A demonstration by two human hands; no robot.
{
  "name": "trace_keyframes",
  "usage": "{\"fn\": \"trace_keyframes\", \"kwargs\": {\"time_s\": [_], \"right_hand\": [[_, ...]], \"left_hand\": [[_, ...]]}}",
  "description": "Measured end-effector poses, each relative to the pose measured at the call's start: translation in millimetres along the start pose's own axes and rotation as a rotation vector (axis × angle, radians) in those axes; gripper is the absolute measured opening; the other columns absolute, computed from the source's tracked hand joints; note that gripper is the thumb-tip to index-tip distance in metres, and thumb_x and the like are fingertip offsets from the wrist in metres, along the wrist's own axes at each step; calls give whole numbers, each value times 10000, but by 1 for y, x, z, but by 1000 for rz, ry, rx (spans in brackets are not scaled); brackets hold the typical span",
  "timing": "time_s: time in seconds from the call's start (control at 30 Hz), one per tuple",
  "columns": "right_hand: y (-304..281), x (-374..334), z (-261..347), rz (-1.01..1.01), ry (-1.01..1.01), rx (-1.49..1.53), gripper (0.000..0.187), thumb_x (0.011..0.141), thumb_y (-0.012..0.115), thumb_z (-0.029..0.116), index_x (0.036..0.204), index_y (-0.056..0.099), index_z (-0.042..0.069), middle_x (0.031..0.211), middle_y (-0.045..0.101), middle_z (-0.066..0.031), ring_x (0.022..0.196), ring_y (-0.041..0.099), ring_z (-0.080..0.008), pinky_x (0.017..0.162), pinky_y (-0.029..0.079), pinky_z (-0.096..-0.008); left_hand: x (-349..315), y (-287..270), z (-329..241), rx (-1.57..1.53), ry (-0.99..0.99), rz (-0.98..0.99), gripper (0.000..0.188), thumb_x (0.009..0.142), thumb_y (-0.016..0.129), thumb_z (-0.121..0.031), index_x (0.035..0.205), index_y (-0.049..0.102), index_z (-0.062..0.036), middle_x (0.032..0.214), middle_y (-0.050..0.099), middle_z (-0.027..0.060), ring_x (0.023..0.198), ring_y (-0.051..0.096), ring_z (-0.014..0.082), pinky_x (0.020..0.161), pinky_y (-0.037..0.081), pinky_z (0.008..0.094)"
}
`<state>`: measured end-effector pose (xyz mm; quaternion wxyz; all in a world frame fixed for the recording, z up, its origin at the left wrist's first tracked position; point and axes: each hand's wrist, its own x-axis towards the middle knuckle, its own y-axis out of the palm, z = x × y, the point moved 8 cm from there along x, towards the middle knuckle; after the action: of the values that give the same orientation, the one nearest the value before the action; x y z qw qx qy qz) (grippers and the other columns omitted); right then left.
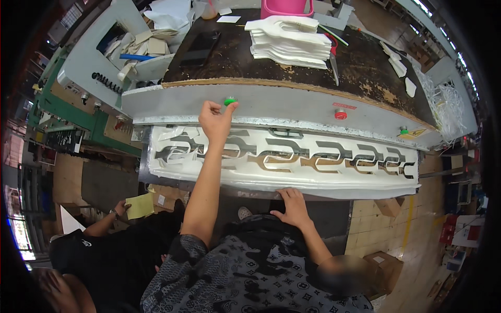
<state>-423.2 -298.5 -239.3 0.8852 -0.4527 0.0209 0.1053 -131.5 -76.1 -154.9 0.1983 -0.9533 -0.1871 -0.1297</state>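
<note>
My left hand [215,124] is raised to the grey front panel [284,101] of a machine. Its thumb is at a green push button [230,100], with the fingers loosely bent and apart from the thumb, holding nothing. Below the panel lies a long white layered sheet [245,176] with a row of fork-shaped cutouts, dark or brown showing through them. My right hand [295,207] rests on the near edge of the bed below this sheet, fingers stretched out and thumb apart.
On the dark worn tabletop [224,70] are a stack of white fork-shaped pieces [289,41], red-handled scissors [334,60], a black phone [201,48] and a pink container [287,7]. A red button [341,114] sits on the panel. At left, another person holds a yellow piece [140,206].
</note>
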Motion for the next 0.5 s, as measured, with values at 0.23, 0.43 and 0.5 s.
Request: {"fn": "trace_keyframes", "kwargs": {"time_s": [0.23, 0.43, 0.5], "right_hand": [[-32, 6, 16, -49, 70, -43, 731, 746, 892, 451, 1298, 617, 58, 1205, 603, -163, 1200, 543, -380, 1072, 422, -488], [-21, 1, 11, -94, 15, -3, 637, 757, 894, 363, 1265, 651, 66, 1138, 626, -150, 1131, 571, -376, 1024, 447, -479], [-26, 4, 15, -105, 11, 6, 613, 755, 895, 339, 1251, 663, 63, 1116, 634, -149, 1110, 579, -374, 1012, 453, -475]], "left_hand": [[-86, -15, -8, -69, -32, 338, 293, 883, 839, -282, 878, 680, -36, 702, 637, 45, 632, 596, 155, 604, 486, 332], [-205, -43, 2, 101, 161, 778, 274, 858, 840, -272, 961, 726, -44, 829, 665, 83, 771, 638, 217, 721, 516, 359], [-218, -46, -17, 181, 384, 804, 340, 824, 855, -311, 1009, 736, -52, 936, 667, 109, 914, 652, 298, 846, 518, 420]]}}
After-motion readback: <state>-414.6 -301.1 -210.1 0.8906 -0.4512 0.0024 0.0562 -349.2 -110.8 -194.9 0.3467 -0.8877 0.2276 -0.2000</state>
